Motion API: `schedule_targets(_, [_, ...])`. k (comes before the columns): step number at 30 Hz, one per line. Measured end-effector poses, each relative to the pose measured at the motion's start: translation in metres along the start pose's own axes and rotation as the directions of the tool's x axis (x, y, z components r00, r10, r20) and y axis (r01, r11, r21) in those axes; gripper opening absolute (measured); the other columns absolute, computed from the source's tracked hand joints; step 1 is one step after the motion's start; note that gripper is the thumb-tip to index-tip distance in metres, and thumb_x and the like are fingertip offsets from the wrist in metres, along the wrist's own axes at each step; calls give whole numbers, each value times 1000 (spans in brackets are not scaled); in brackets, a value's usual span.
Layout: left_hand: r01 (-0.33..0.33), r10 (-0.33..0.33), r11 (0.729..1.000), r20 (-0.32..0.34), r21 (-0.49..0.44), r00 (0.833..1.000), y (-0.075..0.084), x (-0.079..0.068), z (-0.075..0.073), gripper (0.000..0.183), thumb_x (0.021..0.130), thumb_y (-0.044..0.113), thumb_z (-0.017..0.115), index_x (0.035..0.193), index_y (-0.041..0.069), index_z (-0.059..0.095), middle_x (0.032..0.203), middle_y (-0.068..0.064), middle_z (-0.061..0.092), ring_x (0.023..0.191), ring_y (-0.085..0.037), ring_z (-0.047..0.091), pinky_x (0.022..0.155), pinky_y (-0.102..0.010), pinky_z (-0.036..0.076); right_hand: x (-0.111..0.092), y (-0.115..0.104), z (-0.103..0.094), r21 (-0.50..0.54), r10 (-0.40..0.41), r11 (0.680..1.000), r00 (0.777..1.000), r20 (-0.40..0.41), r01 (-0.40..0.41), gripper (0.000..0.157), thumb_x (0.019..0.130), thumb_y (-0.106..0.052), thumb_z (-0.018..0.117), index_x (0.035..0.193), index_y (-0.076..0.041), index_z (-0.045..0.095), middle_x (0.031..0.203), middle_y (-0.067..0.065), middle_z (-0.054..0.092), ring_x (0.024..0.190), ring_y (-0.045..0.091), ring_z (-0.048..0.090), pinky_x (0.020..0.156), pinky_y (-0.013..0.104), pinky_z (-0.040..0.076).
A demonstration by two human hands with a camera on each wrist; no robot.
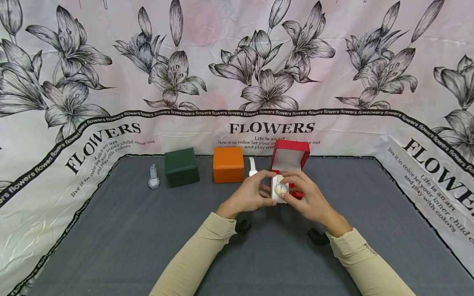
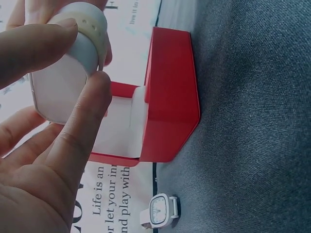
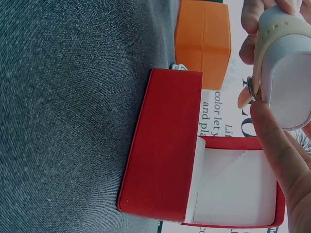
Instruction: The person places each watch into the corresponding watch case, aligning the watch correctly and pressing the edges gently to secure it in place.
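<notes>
Above the table my left hand (image 1: 249,193) grips a white watch cushion (image 2: 58,92) between thumb and fingers. A wristwatch with a round dial (image 1: 281,188) and a cream strap (image 2: 91,28) is wrapped around the cushion. My right hand (image 1: 309,197) holds the same watch from the other side, thumb at the dial and fingers over the cushion's far end. Just behind both hands stands a red watch box (image 3: 165,145), its lid (image 1: 291,146) raised and its lining white. The hands partly cover the box in the head view.
To the left of the red box lies a white watch (image 1: 252,165), partly behind my left hand. Beyond it stand a closed orange box (image 1: 228,165) and a closed dark green box (image 1: 181,167). Another pale watch (image 1: 153,177) lies farthest left. A flower-printed cloth (image 1: 192,127) hangs behind the grey tabletop (image 1: 148,238).
</notes>
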State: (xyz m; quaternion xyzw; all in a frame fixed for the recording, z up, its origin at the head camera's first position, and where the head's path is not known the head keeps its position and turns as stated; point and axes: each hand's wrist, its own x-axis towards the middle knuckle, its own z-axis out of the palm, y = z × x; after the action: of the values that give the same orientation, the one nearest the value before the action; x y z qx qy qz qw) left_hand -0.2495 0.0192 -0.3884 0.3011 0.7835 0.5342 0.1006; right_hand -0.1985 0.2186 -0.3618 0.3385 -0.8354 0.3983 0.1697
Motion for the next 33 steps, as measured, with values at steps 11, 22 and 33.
schedule_targets(11, [-14,14,999,9,45,1000,0,-1,1,71,73,0,81,133,12,47,114,-6,58,83,-9,67,70,-21,55,0,2,1,37,39,999,999,-19,-39,26,81,7,70,105,4,62,117,23,53,99,32,55,71,52,55])
schedule_targets(22, [-19,18,999,14,39,1000,0,0,2,71,72,-2,81,133,12,47,118,-7,56,83,-9,66,70,-21,55,0,4,1,49,63,997,998,-20,-62,26,81,7,70,105,3,61,116,23,53,100,31,55,70,51,55])
schedule_targets(33, [-25,25,999,3,43,1000,-2,4,3,72,72,-2,81,133,11,48,118,-6,56,83,-10,66,69,-21,55,1,7,1,58,68,996,998,-19,-67,26,81,7,70,105,3,61,115,23,53,99,28,55,71,48,56])
